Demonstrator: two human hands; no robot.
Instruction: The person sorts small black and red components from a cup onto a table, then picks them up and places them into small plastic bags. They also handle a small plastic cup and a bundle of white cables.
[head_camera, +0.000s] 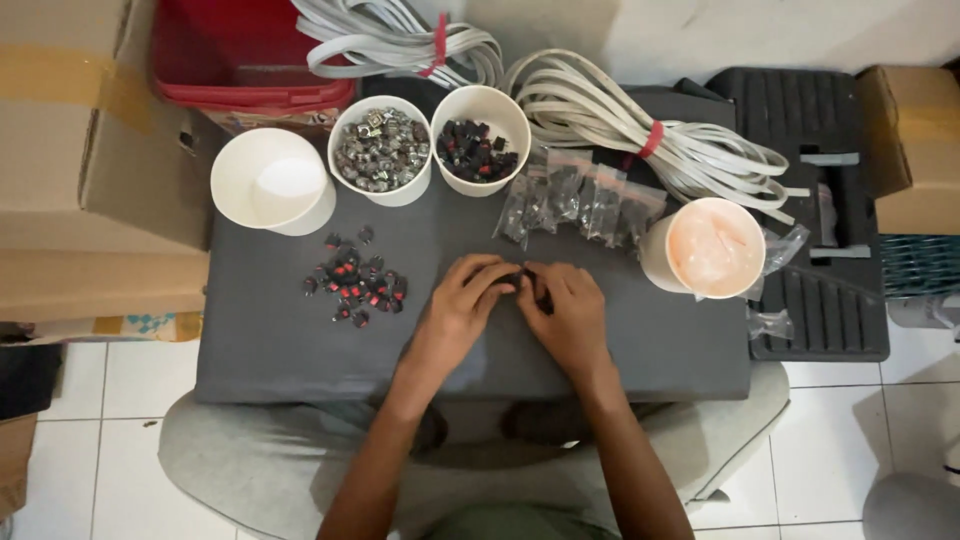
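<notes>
Left hand (468, 296) curled, fingertips pinching a small black part (513, 279). Right hand (566, 308) just beside, curled shut on the same part. Part between both hands, above the grey surface (280, 340); too small to tell its direction.

A grey board (300, 350) lies across the lap as a worktop above a white tiled floor (90, 400). Cardboard boxes (80, 150) stand left and far right, a red bin (250, 50) behind, a black case (820, 200) right. Light is dim.
</notes>
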